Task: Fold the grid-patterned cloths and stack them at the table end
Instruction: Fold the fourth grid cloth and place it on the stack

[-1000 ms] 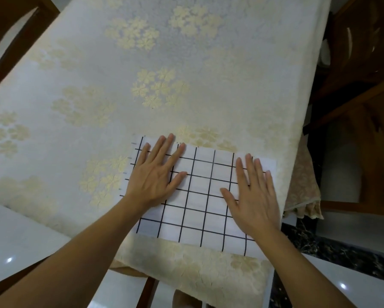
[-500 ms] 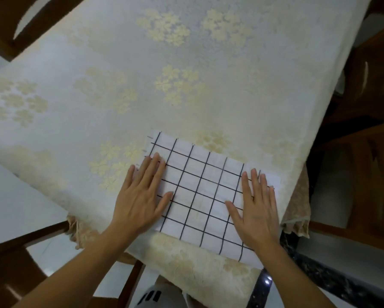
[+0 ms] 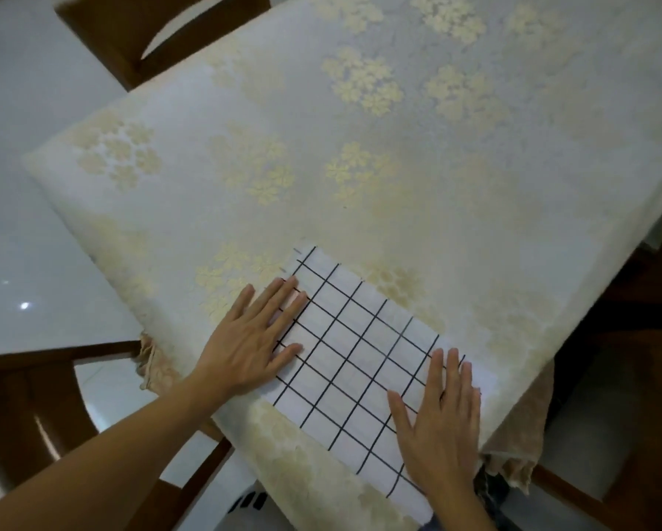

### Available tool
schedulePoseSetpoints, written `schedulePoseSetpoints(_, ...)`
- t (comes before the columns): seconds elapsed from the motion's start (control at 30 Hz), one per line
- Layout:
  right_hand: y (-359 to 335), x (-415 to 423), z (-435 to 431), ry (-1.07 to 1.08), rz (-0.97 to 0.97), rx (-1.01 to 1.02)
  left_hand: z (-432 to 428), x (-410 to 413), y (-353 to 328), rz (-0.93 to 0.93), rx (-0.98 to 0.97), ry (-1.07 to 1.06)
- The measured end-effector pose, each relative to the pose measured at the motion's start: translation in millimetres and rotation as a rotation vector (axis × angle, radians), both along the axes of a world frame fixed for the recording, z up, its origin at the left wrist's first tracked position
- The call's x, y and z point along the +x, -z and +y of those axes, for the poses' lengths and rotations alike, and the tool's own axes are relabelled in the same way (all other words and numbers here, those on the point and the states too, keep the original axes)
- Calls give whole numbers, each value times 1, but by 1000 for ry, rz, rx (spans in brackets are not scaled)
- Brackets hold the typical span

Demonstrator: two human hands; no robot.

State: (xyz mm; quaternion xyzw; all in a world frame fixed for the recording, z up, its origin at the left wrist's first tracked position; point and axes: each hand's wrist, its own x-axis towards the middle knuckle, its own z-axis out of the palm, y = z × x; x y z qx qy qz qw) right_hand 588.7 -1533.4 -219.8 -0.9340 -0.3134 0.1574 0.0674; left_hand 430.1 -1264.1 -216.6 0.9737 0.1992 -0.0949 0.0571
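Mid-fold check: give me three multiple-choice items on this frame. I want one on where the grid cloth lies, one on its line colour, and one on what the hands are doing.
1. Where does the grid cloth lie?
A. in a basket
B. on the floral tablecloth, by its near edge
C. on a shelf

2. What colour are its lines?
A. red
B. black
C. green

3. How are the left hand and right hand?
A. flat, fingers straight, on the cloth
B. both lifted clear
C. each pinching a corner

Answers:
1 B: the cloth lies spread on the tablecloth near the table's near corner.
2 B: black lines cross white fabric.
3 A: no finger curls round the fabric.
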Motion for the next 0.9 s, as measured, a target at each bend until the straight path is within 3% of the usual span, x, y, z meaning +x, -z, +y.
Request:
schedulePoseSetpoints(0.13, -21, 22, 10, -129, 50, 18, -17, 2, -14, -26, 33, -170)
schedulePoseSetpoints(0.27, -31, 56, 51, -487, 115, 82, -36, 0, -20, -10, 19, -430)
schedulePoseSetpoints(0.43, -33, 84, 130, -990, -33, 167, -51, -3, -25, -141, 22, -737)
schedulePoseSetpoints(0.57, -37, 86, 206, -1258, -94, 198, -50, 1, -22, -143, 40, -834)
schedulePoseSetpoints(0.67, -47, 71, 250, -1423, -75, 76, -47, 5, -21, -121, 67, -865)
schedulePoseSetpoints(0.9, -44, 54, 296, -1605, -43, -73, -41, 10, -15, -176, 72, -910)
